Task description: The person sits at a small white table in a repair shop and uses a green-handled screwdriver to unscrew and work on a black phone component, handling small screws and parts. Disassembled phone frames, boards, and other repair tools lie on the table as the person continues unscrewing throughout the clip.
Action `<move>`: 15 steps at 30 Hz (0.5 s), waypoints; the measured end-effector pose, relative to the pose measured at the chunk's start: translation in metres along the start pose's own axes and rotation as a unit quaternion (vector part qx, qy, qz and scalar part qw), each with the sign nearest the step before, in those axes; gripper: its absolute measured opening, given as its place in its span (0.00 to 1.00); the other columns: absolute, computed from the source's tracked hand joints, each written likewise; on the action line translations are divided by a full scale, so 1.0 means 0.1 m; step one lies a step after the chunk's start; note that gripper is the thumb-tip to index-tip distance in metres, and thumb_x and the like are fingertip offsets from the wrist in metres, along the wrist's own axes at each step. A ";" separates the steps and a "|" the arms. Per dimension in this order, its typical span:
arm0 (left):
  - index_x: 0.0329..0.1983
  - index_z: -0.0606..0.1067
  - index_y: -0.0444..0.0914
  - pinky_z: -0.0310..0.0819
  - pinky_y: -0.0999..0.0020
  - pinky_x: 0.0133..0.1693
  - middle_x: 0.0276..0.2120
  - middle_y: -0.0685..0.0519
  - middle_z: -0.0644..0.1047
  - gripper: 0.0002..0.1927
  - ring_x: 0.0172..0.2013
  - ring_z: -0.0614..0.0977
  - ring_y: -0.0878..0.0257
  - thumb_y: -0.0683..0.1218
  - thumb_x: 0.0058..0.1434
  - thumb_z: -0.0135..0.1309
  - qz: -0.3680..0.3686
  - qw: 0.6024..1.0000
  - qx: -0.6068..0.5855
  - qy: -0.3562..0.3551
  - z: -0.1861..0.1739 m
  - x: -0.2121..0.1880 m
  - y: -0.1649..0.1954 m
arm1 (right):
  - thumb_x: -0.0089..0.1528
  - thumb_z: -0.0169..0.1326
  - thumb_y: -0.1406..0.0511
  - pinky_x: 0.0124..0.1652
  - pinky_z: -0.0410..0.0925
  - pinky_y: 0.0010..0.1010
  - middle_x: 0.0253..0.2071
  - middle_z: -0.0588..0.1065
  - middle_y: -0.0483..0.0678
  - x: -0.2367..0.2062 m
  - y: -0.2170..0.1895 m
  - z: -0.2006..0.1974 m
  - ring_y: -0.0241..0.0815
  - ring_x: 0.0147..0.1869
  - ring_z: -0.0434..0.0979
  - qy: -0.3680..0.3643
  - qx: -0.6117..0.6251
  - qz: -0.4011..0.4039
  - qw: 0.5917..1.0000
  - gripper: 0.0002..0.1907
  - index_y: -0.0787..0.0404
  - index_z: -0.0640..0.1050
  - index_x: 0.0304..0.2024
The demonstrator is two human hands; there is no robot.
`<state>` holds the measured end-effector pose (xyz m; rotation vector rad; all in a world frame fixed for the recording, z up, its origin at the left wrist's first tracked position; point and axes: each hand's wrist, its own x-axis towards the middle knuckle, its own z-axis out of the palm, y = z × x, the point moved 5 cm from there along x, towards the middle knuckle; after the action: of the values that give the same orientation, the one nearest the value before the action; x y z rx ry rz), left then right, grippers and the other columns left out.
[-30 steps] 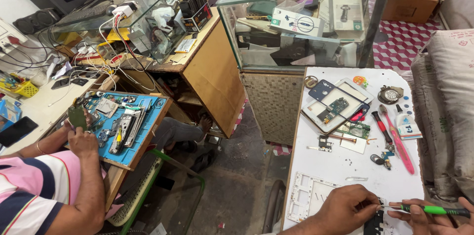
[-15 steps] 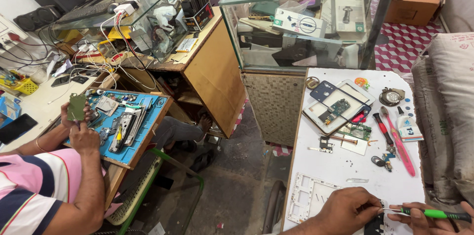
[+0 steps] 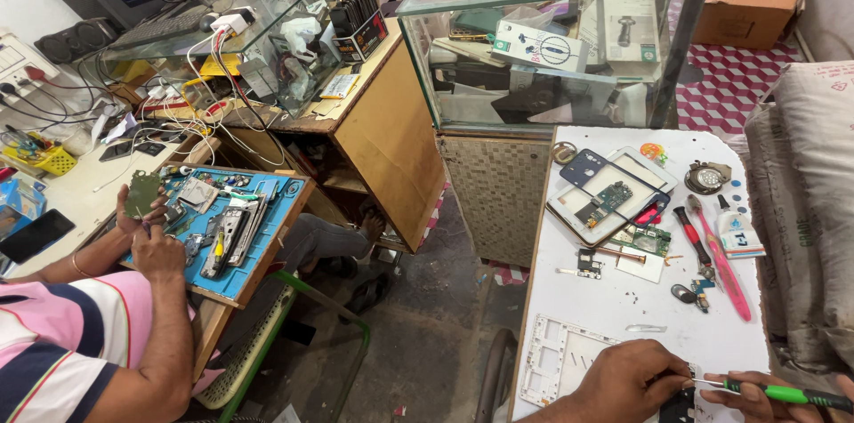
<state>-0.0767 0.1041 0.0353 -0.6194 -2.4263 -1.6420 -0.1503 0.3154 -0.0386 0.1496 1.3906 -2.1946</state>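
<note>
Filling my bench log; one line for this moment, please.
left hand: steadies small dark part | right hand: holds green screwdriver | white table

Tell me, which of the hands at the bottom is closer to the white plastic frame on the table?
The left hand. It rests right beside the white plastic frame, just to the frame's right. The right hand is farther off on the other side, holding the green-handled screwdriver.

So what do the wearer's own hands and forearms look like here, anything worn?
Both are bare: the left hand shows no glove, ring or watch, and no sleeve covers its forearm. Only part of the right hand is in frame; what shows is bare too.
</note>
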 end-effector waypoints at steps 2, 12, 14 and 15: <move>0.44 0.78 0.37 0.77 0.64 0.48 0.38 0.50 0.78 0.07 0.43 0.82 0.55 0.46 0.74 0.59 0.006 1.000 -0.002 0.002 0.01 0.00 -0.01 | 0.70 0.36 0.47 0.50 0.73 0.45 0.57 0.72 0.82 -0.01 0.00 0.03 0.81 0.60 0.76 -0.020 -0.032 -0.007 0.999 0.40 0.83 0.68 0.58; 0.43 0.80 0.38 0.78 0.66 0.49 0.38 0.52 0.77 0.04 0.42 0.79 0.57 0.44 0.71 0.61 0.036 0.998 0.027 0.037 0.00 -0.05 -0.03 | 0.68 0.32 0.34 0.60 0.65 0.74 0.62 0.63 0.87 -0.16 -0.19 0.49 0.89 0.67 0.66 -0.291 0.176 0.008 0.940 0.56 0.88 0.63 0.60; 0.43 0.80 0.38 0.78 0.67 0.49 0.38 0.53 0.76 0.03 0.42 0.80 0.58 0.43 0.70 0.60 0.029 0.999 0.015 0.034 0.01 -0.05 -0.05 | 0.68 0.38 0.45 0.56 0.71 0.70 0.60 0.69 0.86 -0.05 -0.07 0.39 0.86 0.62 0.73 -0.165 0.051 -0.031 0.985 0.44 0.87 0.66 0.59; 0.43 0.80 0.39 0.78 0.67 0.49 0.38 0.53 0.77 0.03 0.42 0.80 0.58 0.43 0.69 0.60 0.029 0.999 0.018 0.037 0.02 -0.05 -0.06 | 0.68 0.42 0.54 0.53 0.74 0.66 0.58 0.72 0.85 0.01 0.00 0.30 0.84 0.59 0.77 -0.056 -0.064 -0.063 0.994 0.35 0.86 0.67 0.59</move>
<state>-0.0749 0.1024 0.0276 -0.6060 -2.3583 -1.5661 -0.1459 0.2891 -0.0247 -0.1078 1.5070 -2.1699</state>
